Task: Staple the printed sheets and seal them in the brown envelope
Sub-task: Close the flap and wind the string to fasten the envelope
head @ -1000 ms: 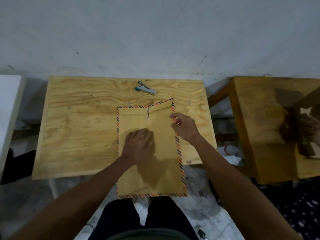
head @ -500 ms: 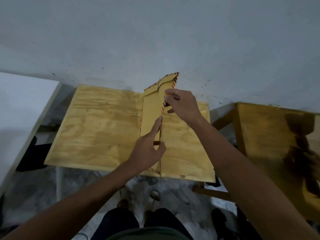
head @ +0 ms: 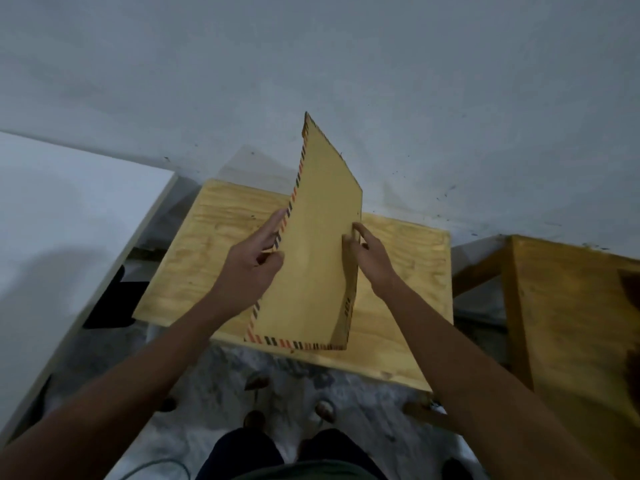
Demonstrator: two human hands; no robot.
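Note:
The brown envelope [head: 313,244], edged with red and dark stripes, is held up above the plywood table [head: 207,258], tilted with its plain side toward me. My left hand [head: 254,263] grips its left striped edge, fingers behind and thumb in front. My right hand [head: 369,258] pinches the right edge about halfway up. The printed sheets are not visible. The envelope hides the back of the table, and no stapler shows.
A white surface [head: 69,216] lies to the left and a second wooden table [head: 571,313] to the right. A grey wall stands behind. My legs and feet [head: 256,419] show below, over a mottled floor.
The envelope lay flat on the table one second ago under both hands. It has been lifted, turned over through edge-on, and now shows its plain side. The view has tilted upward.

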